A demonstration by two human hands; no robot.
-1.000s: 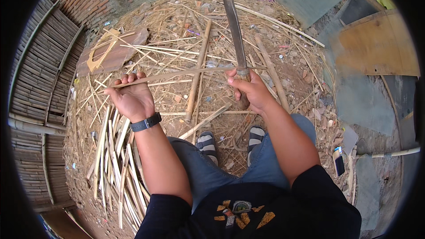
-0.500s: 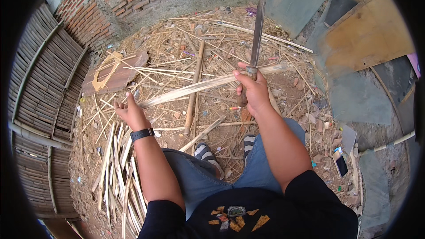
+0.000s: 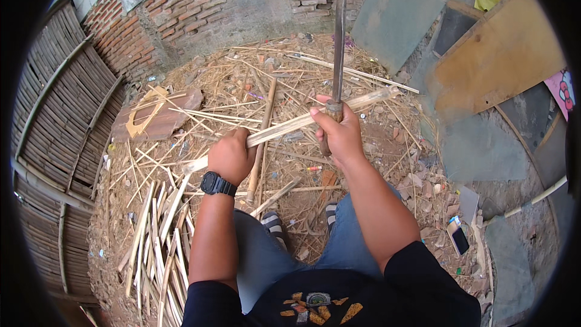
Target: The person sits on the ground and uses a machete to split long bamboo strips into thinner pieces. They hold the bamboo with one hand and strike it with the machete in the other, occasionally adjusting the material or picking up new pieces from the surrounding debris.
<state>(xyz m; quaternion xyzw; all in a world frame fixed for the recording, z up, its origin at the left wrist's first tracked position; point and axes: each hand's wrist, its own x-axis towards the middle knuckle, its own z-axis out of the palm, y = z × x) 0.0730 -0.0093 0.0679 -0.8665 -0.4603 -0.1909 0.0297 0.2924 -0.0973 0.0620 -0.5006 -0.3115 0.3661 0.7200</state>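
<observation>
Left hand: your left hand point(image 3: 230, 156) has its fingers wrapped tight round the near end of the long pale split bamboo strip point(image 3: 302, 122), black wristwatch point(image 3: 216, 184) just below.
Right hand: your right hand point(image 3: 340, 136) has its fingers clamped on the wooden handle of the long grey steel machete point(image 3: 338, 54), blade standing up and away from you.
Strip: it's held off the ground, slanting from your left fist up past the machete handle, far tip out over the littered dirt floor point(image 3: 387, 163).
Handling: looks light and stiff with some spring, I'd judge; edges likely splintery, so take it by the flat faces near the end.
Blade: heavy and sharp by the look of it, so hold it by the handle only.
Around you: a heap of cut pale bamboo slats point(image 3: 158, 248) lies by your left knee; your striped sandals point(image 3: 273, 223) are below the strip.
</observation>
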